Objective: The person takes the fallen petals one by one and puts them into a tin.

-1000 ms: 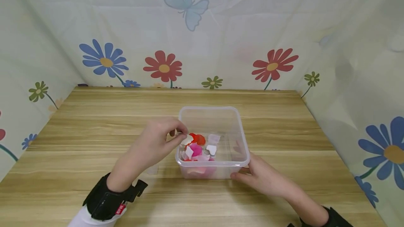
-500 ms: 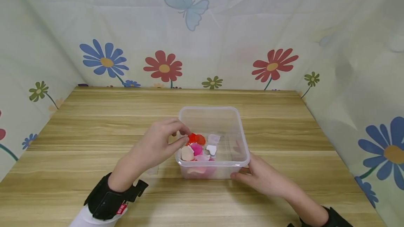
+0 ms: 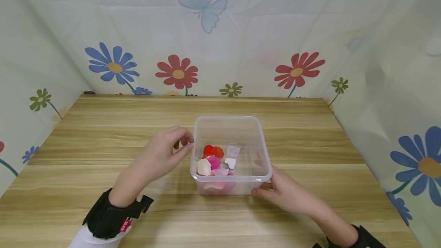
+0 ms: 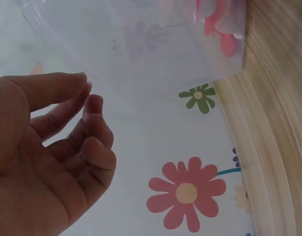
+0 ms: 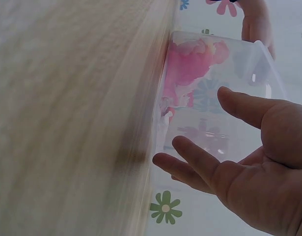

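A clear plastic box (image 3: 253,186) stands on the table with its open top up. Inside, toward its left, lie loose petals: red ones (image 3: 218,152), a bright pink one (image 3: 214,162), a cream one (image 3: 204,167) and a white one (image 3: 230,163). Just outside the left rim is my left hand (image 3: 162,156); in the left wrist view its thumb and index fingertips come together with nothing visible between them, the other fingers loosely bent. My right hand (image 3: 286,192) rests at the box's near right corner, fingers extended along the wall in the right wrist view.
A faint pale piece (image 3: 166,184) lies on the wooden table (image 3: 113,137) beneath the left hand. A flower-printed cloth (image 3: 241,30) hangs behind the table and along both sides.
My left hand pinched the cream petal over the box, let it drop among the others, then drew back left past the rim. The right hand and box have kept their place.
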A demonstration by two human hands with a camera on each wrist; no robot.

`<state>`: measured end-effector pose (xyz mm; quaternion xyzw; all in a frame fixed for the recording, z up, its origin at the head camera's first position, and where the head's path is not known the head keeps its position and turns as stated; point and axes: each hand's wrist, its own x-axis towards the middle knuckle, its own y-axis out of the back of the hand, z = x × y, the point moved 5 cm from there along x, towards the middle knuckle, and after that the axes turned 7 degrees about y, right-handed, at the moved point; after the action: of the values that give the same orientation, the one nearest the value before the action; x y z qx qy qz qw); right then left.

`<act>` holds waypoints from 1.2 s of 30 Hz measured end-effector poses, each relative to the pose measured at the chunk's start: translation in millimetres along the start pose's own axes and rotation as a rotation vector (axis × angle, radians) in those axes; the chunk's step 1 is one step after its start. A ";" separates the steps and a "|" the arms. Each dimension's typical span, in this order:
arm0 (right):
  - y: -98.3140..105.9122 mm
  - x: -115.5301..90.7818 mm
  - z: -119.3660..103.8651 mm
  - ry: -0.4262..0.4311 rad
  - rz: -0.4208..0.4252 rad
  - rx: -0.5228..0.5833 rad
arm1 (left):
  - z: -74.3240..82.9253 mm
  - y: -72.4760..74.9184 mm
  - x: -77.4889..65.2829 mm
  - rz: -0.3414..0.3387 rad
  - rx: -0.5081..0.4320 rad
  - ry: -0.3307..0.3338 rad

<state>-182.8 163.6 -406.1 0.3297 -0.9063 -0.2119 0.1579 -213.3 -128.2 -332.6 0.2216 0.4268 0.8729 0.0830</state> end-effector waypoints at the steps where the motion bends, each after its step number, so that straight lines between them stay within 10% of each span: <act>1: 0.0 0.1 0.0 -0.001 0.000 0.004 | -2.7 0.5 -0.2 0.002 0.010 0.010; 8: -0.3 0.9 -0.1 0.000 -0.003 0.020 | -19.5 4.7 -1.2 -0.063 0.042 0.098; 19: 0.4 0.2 1.3 0.020 0.002 -0.026 | -45.5 -15.9 -13.6 -0.546 0.180 0.329; 36: 1.1 -0.1 1.4 0.025 -0.003 -0.047 | -57.6 -27.5 -23.3 -0.592 0.252 0.366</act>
<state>-183.9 164.9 -406.7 0.3297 -0.8986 -0.2292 0.1768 -220.2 -159.7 -392.5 -0.0626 0.5844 0.7767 0.2262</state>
